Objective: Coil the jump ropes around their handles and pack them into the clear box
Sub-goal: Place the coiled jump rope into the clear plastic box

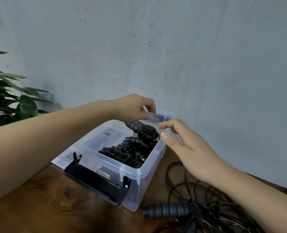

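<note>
Black coiled rope (144,132) lay in the clear box (148,184) | just beneath our left hand (132,106), fingers curled, grip unclear | our right hand (186,148) beside it, fingers apart.

A pale grey-blue plastered wall (206,56) fills most of what I can see, flecked with small dark specks and faint streaks, evenly and softly lit; the dark brown wooden table (46,199) stands against it, grain and a knot showing; beyond the table's left edge, a dark-leaved plant (8,98).
</note>
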`<state>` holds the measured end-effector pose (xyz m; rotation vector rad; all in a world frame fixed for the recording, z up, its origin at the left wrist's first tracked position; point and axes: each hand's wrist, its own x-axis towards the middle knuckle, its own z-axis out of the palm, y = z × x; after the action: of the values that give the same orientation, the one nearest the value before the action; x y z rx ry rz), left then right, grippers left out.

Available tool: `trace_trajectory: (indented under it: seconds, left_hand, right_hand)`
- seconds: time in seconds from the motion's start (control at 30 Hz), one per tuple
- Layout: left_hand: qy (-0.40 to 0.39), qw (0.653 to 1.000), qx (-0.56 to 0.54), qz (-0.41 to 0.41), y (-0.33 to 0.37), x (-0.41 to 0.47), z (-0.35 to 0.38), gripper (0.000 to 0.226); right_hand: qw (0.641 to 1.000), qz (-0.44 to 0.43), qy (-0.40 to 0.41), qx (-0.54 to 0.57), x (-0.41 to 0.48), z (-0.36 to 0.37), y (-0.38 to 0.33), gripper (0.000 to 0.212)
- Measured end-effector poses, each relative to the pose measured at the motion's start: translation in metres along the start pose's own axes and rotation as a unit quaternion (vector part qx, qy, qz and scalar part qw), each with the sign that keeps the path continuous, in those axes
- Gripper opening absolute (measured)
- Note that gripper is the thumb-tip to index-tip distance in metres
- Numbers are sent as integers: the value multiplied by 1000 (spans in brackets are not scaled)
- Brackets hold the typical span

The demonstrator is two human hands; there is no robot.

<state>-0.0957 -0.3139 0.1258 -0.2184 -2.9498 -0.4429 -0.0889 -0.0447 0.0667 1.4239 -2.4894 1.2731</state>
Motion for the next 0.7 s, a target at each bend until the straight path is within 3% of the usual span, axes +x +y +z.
trace_trajectory:
  seconds: [0.3, 0.7]
  left_hand:
    - [66, 987, -137, 58, 107, -51, 10, 18]
    - [-68, 955, -258, 133, 265, -82, 131, 19]
  right_hand:
    - [994, 92, 35, -52, -88, -65, 8, 28]
    - [960, 230, 79, -140, -289, -130, 30, 12]
